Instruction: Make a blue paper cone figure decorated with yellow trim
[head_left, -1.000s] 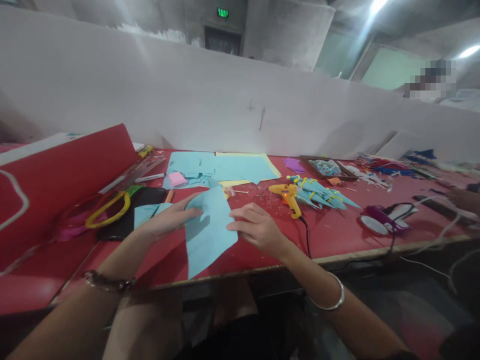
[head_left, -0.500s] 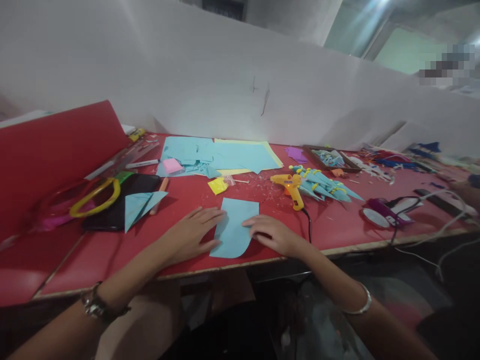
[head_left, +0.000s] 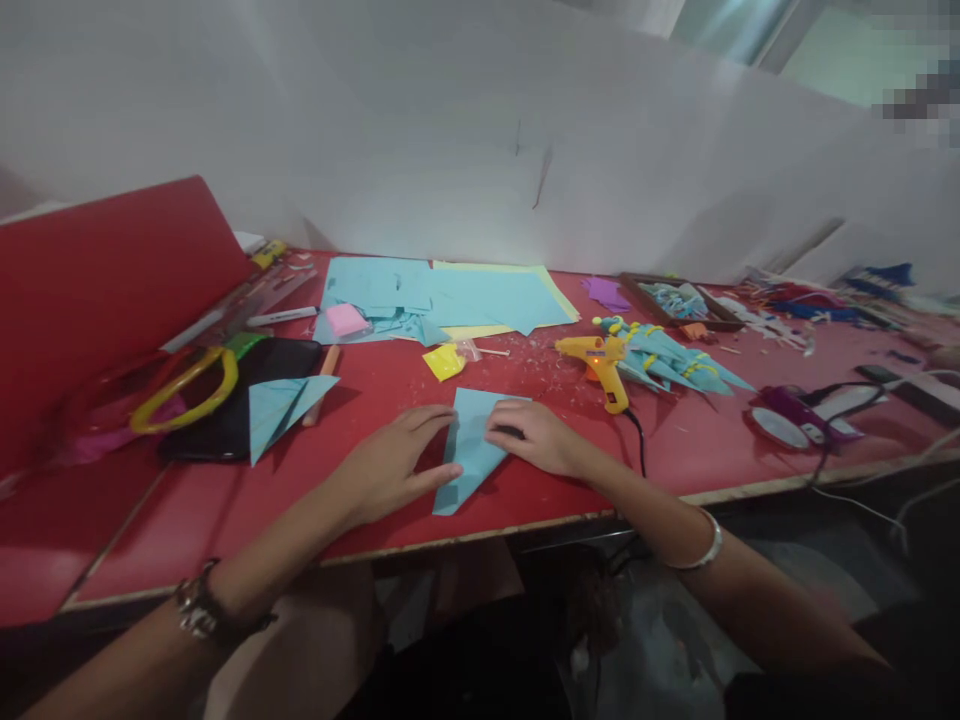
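A light blue paper sheet point(head_left: 474, 432) lies on the red table, its lower right side folded over so that it narrows to a point at the front. My left hand point(head_left: 405, 455) rests along the sheet's left edge, fingers stretched out and thumb apart, the thumb tip on the paper. Curled fingers of my right hand point(head_left: 536, 432) press on the folded part from the right. To the left, a folded blue paper cone point(head_left: 289, 408) lies by a black flat object point(head_left: 217, 440) and an orange stick point(head_left: 322, 385).
A yellow glue gun point(head_left: 600, 365) with a black cord lies right of the sheet, beside several blue paper cones point(head_left: 675, 360) with yellow trim. Behind are large blue sheets point(head_left: 487, 298), a pink block point(head_left: 346, 320) and a yellow packet point(head_left: 444, 361). Yellow-handled scissors point(head_left: 187, 390) lie left.
The sheet's lower right corner, curling up before, is now folded over into a slanted edge. My right hand's fingers have curled in over it. The view has shifted slightly.
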